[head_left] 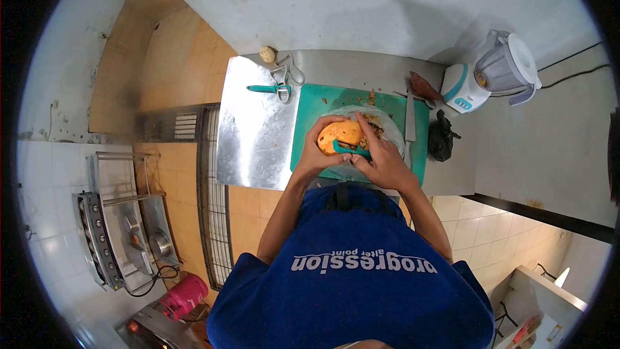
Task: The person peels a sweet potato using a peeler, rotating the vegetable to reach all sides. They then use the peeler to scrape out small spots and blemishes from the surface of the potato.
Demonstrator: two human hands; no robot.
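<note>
My left hand is wrapped round a large orange, peeled root that looks like a sweet potato, with small dark spots on it. My right hand grips a green peeler, which lies against the near side of the root. Beneath both hands is a clear plastic bag with brownish peelings in it, on a green cutting board. Scraps are scattered along the board's far edge.
A knife lies on the board's right side. Beyond are a black plastic bag, a reddish-brown root and a blender. At left lie a green-handled peeler, a metal tool and a round, pale item.
</note>
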